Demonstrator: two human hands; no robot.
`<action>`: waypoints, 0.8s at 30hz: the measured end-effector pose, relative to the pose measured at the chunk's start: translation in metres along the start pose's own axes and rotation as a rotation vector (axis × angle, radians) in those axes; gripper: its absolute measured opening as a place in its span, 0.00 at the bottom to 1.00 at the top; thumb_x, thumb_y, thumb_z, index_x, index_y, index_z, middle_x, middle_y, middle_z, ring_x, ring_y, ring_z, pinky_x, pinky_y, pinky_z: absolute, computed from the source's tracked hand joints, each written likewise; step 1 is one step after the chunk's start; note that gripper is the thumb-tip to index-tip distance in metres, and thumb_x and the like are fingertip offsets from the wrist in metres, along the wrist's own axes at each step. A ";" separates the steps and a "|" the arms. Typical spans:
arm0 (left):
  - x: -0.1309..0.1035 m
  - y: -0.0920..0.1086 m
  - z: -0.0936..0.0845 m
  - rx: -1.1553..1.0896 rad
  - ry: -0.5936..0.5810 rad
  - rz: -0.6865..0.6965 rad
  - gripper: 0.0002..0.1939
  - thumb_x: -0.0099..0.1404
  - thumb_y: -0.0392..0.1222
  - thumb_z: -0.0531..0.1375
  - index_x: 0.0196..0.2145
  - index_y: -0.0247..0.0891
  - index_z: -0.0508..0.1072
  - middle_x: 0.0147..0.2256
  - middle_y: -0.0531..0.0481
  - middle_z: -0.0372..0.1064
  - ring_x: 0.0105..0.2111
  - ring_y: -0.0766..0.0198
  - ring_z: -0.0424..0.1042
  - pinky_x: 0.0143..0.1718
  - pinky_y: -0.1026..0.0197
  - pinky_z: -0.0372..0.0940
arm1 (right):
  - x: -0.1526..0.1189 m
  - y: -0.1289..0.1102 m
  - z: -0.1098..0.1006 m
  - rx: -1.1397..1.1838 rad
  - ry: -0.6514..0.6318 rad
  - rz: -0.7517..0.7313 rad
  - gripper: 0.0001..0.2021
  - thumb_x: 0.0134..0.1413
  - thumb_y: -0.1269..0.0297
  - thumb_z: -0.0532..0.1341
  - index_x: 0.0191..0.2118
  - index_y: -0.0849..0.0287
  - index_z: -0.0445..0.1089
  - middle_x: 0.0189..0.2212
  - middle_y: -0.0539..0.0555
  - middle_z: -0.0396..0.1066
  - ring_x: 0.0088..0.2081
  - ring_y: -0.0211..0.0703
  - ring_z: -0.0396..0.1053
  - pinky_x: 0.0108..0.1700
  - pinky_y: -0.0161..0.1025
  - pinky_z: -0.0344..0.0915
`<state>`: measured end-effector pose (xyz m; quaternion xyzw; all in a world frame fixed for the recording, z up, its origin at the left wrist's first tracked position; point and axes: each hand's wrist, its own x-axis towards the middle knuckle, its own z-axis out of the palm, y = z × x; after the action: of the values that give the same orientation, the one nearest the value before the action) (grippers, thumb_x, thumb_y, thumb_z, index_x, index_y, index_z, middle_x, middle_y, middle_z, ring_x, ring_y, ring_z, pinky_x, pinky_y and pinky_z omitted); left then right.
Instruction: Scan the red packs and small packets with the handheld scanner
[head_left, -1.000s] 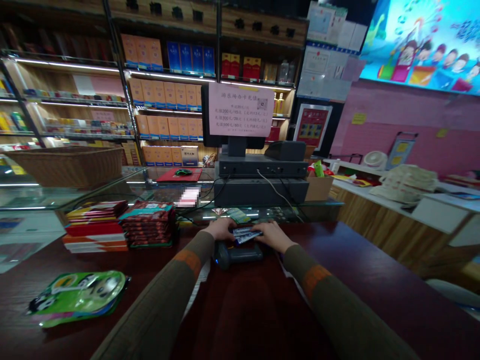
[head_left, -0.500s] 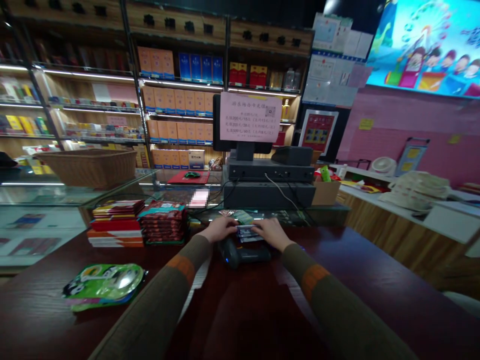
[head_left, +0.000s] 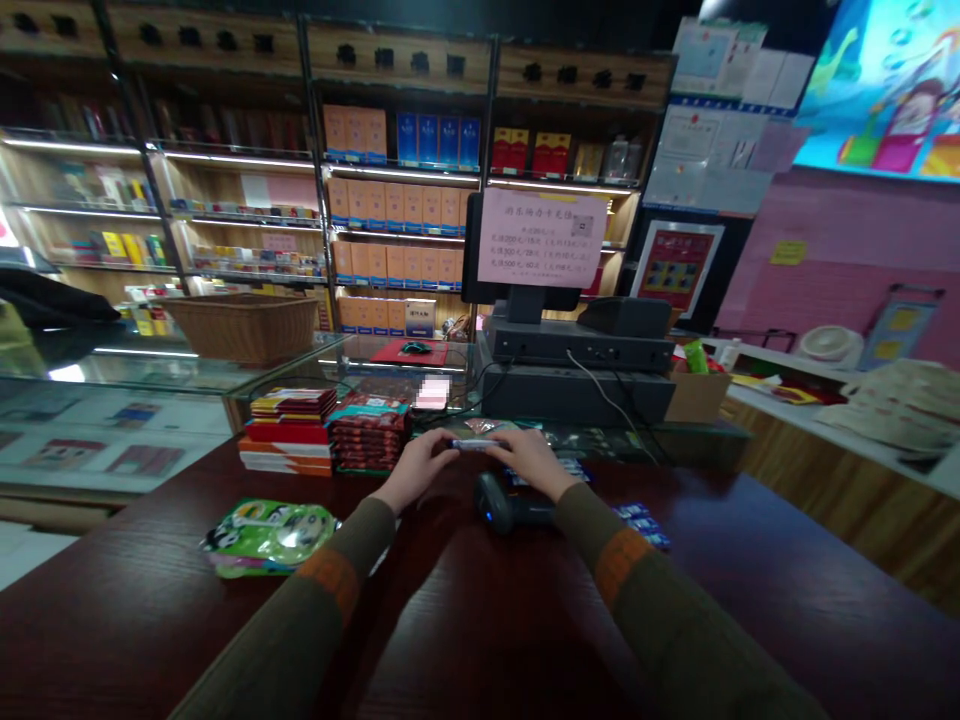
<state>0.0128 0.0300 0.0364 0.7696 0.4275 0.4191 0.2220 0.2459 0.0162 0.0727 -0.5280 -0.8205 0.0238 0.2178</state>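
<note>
Currently our left hand (head_left: 420,464) and right hand (head_left: 534,460) pinch opposite ends of a thin packet (head_left: 474,444), just above the dark table (head_left: 450,620). Scanner (head_left: 506,508) lies nearer us; blue-white packs (head_left: 642,526) right of it.

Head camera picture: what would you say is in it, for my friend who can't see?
A person's left hand and right hand hold a slim pack between them over a dark table. A scanner with a blue light lies close by, and a green panda package lies to the left. Behind are a pink sign and lit shelves.
</note>
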 end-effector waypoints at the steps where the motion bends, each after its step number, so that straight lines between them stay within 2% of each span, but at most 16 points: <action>1: -0.004 -0.001 -0.002 -0.007 0.027 -0.013 0.12 0.63 0.44 0.60 0.43 0.39 0.76 0.38 0.49 0.77 0.40 0.58 0.75 0.46 0.58 0.67 | 0.002 -0.003 0.002 0.012 0.002 -0.012 0.13 0.66 0.56 0.58 0.49 0.49 0.78 0.44 0.51 0.80 0.47 0.47 0.75 0.48 0.38 0.62; 6: -0.017 -0.003 -0.004 -0.060 0.140 -0.058 0.12 0.63 0.47 0.59 0.40 0.40 0.76 0.35 0.52 0.76 0.36 0.60 0.73 0.42 0.60 0.65 | 0.007 -0.010 0.005 0.030 0.033 -0.049 0.13 0.63 0.57 0.61 0.49 0.49 0.78 0.46 0.53 0.80 0.49 0.50 0.75 0.54 0.43 0.62; 10: -0.025 -0.011 -0.001 -0.159 0.202 -0.112 0.15 0.62 0.51 0.59 0.40 0.39 0.76 0.35 0.51 0.76 0.37 0.60 0.74 0.42 0.60 0.65 | 0.002 -0.004 0.005 0.090 0.100 -0.030 0.11 0.60 0.59 0.63 0.47 0.49 0.78 0.47 0.53 0.79 0.50 0.53 0.75 0.55 0.48 0.62; 15: -0.031 -0.023 0.006 -0.246 0.226 -0.161 0.17 0.60 0.54 0.61 0.39 0.38 0.76 0.34 0.50 0.76 0.35 0.60 0.73 0.40 0.61 0.65 | -0.010 0.015 0.013 0.436 0.225 0.059 0.13 0.55 0.59 0.64 0.45 0.52 0.79 0.46 0.53 0.80 0.49 0.51 0.75 0.54 0.47 0.65; 21: -0.034 -0.029 0.013 -0.340 0.182 -0.191 0.19 0.60 0.55 0.62 0.41 0.36 0.76 0.33 0.50 0.75 0.35 0.61 0.73 0.40 0.60 0.65 | -0.023 0.028 0.038 0.856 0.368 0.208 0.17 0.47 0.55 0.67 0.42 0.57 0.79 0.38 0.54 0.80 0.39 0.49 0.75 0.45 0.45 0.69; 24: -0.036 -0.031 0.016 -0.372 0.187 -0.208 0.23 0.60 0.54 0.62 0.48 0.36 0.74 0.31 0.52 0.73 0.34 0.61 0.73 0.39 0.60 0.66 | -0.026 0.029 0.047 0.976 0.427 0.253 0.18 0.44 0.55 0.70 0.41 0.58 0.79 0.35 0.54 0.79 0.36 0.48 0.74 0.43 0.44 0.69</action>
<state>0.0014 0.0160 -0.0102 0.6249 0.4387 0.5351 0.3616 0.2617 0.0156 0.0135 -0.4534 -0.5816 0.3202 0.5947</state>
